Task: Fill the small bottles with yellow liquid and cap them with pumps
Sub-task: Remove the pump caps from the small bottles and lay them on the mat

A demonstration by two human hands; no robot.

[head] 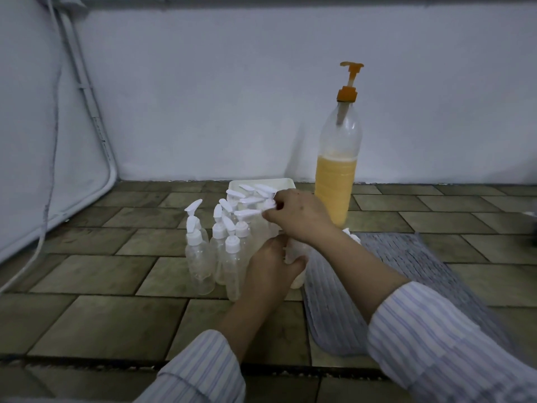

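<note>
The left hand curls round a small bottle with pale yellow liquid, mostly hidden beneath the fingers. Above it, the right hand seems to pinch a white plastic pump head. A tall clear bottle of yellow liquid with an orange pump stands just beyond the right fingers.

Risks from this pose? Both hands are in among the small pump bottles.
1. The right hand pinches a white pump while its forearm crosses close over the clear small bottles, which stand tightly clustered; a nudge might topple several.
2. The left hand grips a bottle that is largely hidden; if it is uncapped and tilts, liquid could spill.
3. The big yellow-liquid bottle looks tall and narrow beside the right arm.
</note>
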